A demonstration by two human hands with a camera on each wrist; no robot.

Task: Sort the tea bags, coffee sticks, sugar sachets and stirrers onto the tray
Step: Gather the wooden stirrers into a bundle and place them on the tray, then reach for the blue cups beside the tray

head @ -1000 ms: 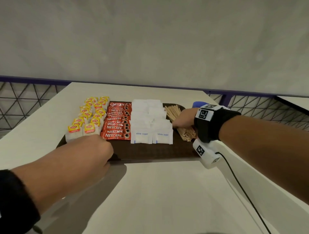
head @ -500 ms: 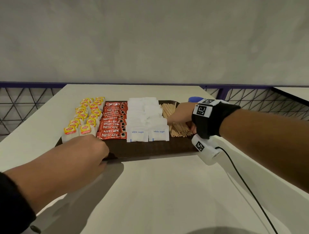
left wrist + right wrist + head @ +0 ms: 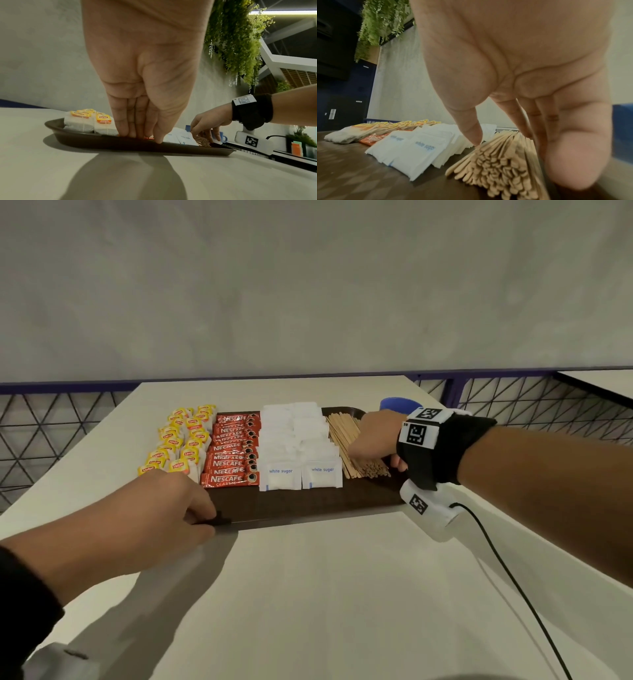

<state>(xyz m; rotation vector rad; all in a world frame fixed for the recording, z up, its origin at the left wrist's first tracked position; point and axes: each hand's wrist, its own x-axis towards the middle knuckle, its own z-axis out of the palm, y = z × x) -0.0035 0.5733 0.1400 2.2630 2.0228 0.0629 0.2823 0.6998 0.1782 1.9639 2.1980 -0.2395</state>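
Two hands at a brown tray full of drink things on a white table

A blue cup peeks out behind the right hand, which hides part of the stirrers; its fingers reach down around the pile, but I cannot tell if they squeeze it; the left hand has straight fingers pressed on the tray's near edge; 4 groups lie in rows: tea bags, coffee sticks, sugar sachets, stirrers; too many to count.
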